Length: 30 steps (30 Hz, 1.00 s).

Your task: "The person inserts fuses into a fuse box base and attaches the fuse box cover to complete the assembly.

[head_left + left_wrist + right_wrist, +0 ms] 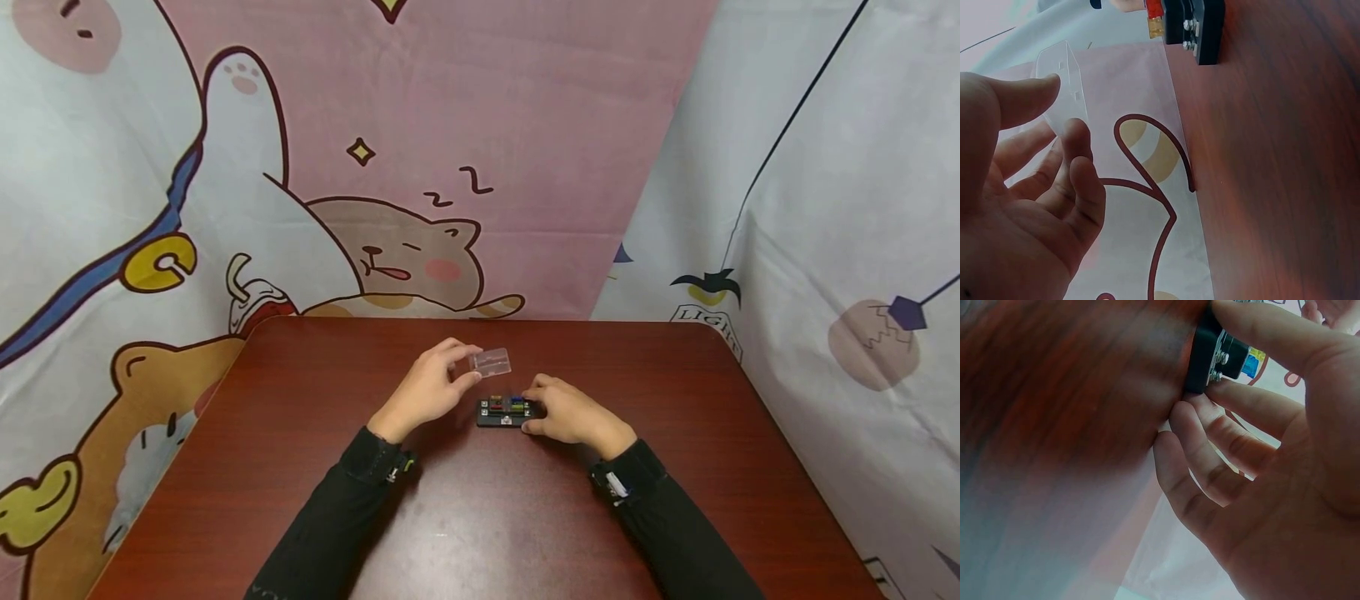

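My left hand (426, 385) pinches a clear plastic cover (492, 362) between thumb and fingers, held up behind and above the fuse block (497, 420). In the left wrist view the see-through cover (1065, 65) shows small square slots. The black fuse block lies on the table, with silver terminal screws (1221, 359) at its end. Colored blade fuses (517, 406) stand in its middle, among them red, amber, blue and yellow ones. My right hand (573, 414) grips the block's right end between thumb and fingers, its other fingertips down at the tabletop.
The reddish-brown wooden table (675, 517) reaches to a cloth backdrop (555, 167) with cartoon animals. Dark sleeves (330, 508) cover both forearms, and small devices sit at the wrists. The table's far edge runs just behind the hands.
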Available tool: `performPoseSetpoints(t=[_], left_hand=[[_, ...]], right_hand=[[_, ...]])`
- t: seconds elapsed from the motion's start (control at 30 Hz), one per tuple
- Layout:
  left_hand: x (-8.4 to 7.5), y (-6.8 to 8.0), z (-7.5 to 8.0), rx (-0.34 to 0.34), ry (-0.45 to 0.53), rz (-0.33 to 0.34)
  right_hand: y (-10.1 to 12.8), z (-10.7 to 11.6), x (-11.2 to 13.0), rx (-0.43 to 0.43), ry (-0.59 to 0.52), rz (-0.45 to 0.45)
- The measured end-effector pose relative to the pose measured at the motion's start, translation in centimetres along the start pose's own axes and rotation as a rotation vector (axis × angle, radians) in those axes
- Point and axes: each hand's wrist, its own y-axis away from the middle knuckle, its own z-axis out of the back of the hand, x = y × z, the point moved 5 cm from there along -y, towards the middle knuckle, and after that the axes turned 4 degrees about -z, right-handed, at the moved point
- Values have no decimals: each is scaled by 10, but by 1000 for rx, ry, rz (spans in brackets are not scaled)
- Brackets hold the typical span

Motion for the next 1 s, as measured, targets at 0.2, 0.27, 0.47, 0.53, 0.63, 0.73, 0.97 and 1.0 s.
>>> performPoseSetpoints(t=[0.2,0.27,0.47,0.53,0.63,0.73,0.97,1.0], left_hand=[[-1,1,-1,8,-1,-6],[-2,2,-2,12,-2,-6],[-6,4,-6,39,-1,-14],[-7,4,-9,54,-16,-26],[-9,5,-14,70,-51,-52],[-11,6,-17,73,-76,-79],[-14,6,-21,84,-52,-106],[-14,6,-21,86,-52,-107]], right_hand=[[1,2,0,-1,-18,0],[2,4,0,2,-30,3],[7,15,0,-35,-60,43],[8,20,1,-65,-78,68],[9,26,4,-109,-111,108],[10,29,9,-149,-131,147],[9,30,16,-225,-127,199],[10,30,16,-237,-127,203]])
